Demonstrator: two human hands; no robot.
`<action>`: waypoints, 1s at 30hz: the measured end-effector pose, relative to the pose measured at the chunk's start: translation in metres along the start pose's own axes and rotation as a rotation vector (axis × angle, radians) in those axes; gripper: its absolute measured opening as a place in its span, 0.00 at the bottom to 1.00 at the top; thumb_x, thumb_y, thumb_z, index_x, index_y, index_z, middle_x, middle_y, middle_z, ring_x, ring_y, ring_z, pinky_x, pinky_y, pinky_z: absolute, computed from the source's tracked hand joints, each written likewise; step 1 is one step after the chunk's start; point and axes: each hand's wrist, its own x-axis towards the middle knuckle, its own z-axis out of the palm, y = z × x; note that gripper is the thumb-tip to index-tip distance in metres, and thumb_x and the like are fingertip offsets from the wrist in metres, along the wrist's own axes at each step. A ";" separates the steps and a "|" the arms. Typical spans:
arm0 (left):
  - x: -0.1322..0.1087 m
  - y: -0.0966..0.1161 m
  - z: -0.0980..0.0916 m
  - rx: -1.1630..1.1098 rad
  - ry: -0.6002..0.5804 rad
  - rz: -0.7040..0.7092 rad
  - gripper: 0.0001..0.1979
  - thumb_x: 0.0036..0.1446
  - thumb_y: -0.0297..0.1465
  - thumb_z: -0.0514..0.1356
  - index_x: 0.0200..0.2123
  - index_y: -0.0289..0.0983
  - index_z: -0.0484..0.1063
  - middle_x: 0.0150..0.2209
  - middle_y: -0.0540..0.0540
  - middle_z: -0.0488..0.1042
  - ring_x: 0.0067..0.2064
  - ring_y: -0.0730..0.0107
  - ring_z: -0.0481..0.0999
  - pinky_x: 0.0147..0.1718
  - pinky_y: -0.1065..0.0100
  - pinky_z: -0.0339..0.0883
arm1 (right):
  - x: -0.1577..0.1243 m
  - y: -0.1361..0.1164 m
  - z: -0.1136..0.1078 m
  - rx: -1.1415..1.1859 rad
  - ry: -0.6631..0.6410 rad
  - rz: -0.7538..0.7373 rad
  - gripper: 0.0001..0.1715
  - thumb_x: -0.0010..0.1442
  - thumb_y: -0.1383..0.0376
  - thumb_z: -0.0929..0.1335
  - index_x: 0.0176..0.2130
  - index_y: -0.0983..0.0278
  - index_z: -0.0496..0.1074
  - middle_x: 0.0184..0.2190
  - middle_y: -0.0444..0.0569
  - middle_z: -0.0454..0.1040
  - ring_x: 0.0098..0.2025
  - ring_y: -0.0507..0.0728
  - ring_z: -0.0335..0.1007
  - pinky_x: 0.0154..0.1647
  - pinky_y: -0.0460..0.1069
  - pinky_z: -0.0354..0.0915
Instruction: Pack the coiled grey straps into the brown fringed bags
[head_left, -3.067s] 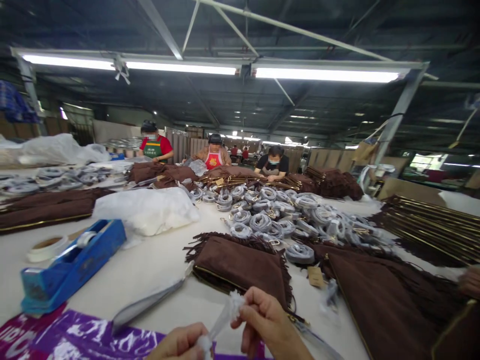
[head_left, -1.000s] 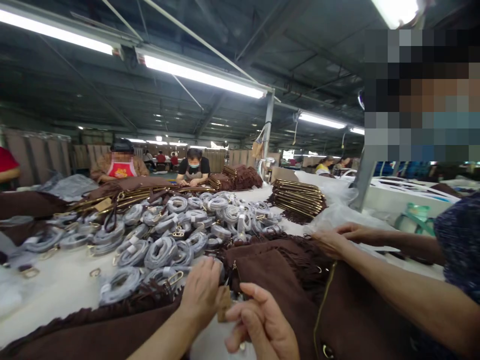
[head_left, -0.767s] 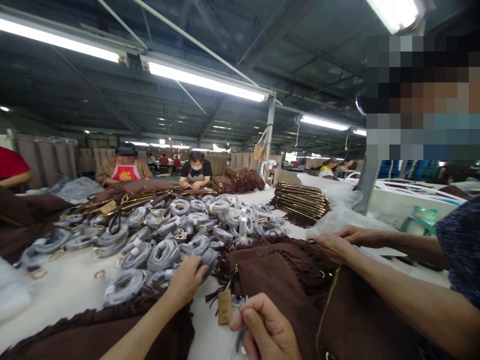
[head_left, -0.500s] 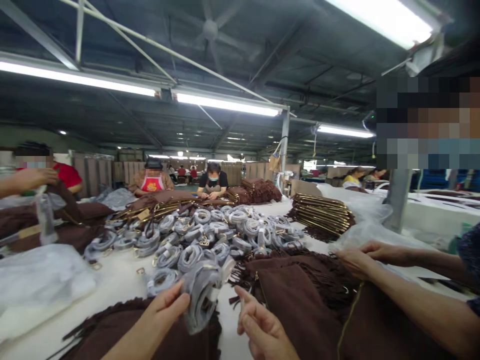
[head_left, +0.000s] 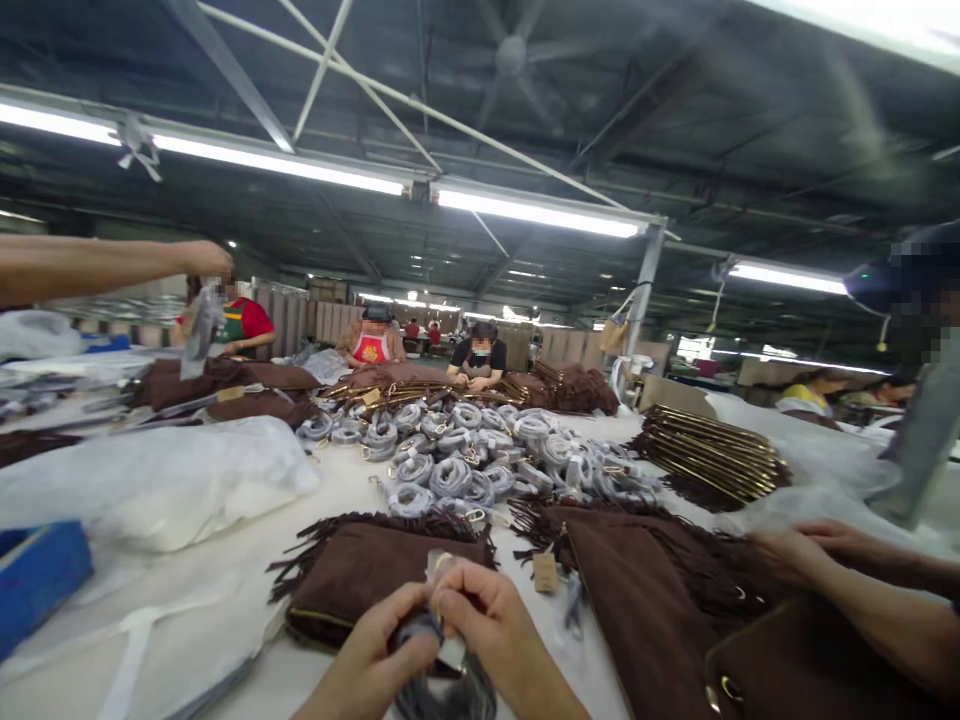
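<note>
My left hand (head_left: 379, 645) is closed round the side of a coiled grey strap (head_left: 446, 695) in clear plastic wrap, low in the middle of the head view. My right hand (head_left: 499, 620) pinches the upper part of the same coil, fingertips close to the left thumb. A bit of clear wrap (head_left: 441, 562) sticks up above the fingers. Just behind my hands lies a brown fringed bag (head_left: 390, 560) with a zip along its front edge. Farther back is a heap of similar wrapped strap coils (head_left: 480, 455) with gold clasps.
At right, a co-worker's hands (head_left: 817, 550) are on brown fringed bags (head_left: 630, 590). A tan tag (head_left: 545, 572) lies beside them. Gold-edged bags (head_left: 712, 455) are stacked behind. On the left are plastic sheeting (head_left: 165, 480), a blue bin (head_left: 45, 580) and another person's raised arm (head_left: 112, 268).
The view has swung left. My right hand, apart from the coil before, now grips it together with my left. The coil has come lower and nearer. The arm at left has risen.
</note>
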 end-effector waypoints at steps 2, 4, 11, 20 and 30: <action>0.003 -0.001 0.002 0.095 0.056 0.015 0.12 0.53 0.36 0.60 0.38 0.36 0.76 0.33 0.49 0.73 0.37 0.64 0.69 0.38 0.67 0.62 | 0.001 0.006 0.006 -0.064 0.023 0.003 0.18 0.59 0.55 0.67 0.24 0.64 0.66 0.23 0.41 0.64 0.29 0.52 0.59 0.32 0.45 0.58; 0.007 -0.006 0.003 0.168 0.137 0.012 0.10 0.51 0.35 0.60 0.32 0.35 0.76 0.30 0.49 0.72 0.35 0.64 0.68 0.36 0.68 0.62 | 0.001 0.015 0.011 -0.146 0.032 0.009 0.17 0.60 0.55 0.66 0.25 0.63 0.66 0.23 0.41 0.65 0.29 0.52 0.60 0.32 0.45 0.58; 0.009 -0.023 -0.001 0.165 0.224 0.038 0.07 0.49 0.32 0.61 0.31 0.36 0.76 0.32 0.47 0.75 0.37 0.62 0.71 0.39 0.68 0.63 | -0.015 0.036 0.003 -0.470 -0.018 -0.074 0.14 0.64 0.58 0.63 0.28 0.61 0.66 0.28 0.43 0.70 0.33 0.54 0.65 0.35 0.46 0.59; 0.007 -0.012 0.006 0.353 0.200 0.052 0.07 0.50 0.30 0.58 0.22 0.37 0.68 0.24 0.51 0.67 0.30 0.68 0.66 0.31 0.71 0.57 | 0.010 -0.010 -0.009 -0.674 0.109 -0.126 0.08 0.57 0.69 0.67 0.26 0.63 0.71 0.23 0.41 0.69 0.26 0.51 0.63 0.28 0.45 0.56; 0.009 -0.010 0.017 0.565 0.096 0.159 0.07 0.53 0.27 0.55 0.23 0.38 0.67 0.29 0.48 0.71 0.34 0.66 0.69 0.33 0.69 0.58 | 0.008 -0.026 -0.021 -0.829 -0.151 -0.034 0.07 0.54 0.70 0.68 0.29 0.60 0.77 0.19 0.39 0.72 0.22 0.50 0.63 0.24 0.44 0.53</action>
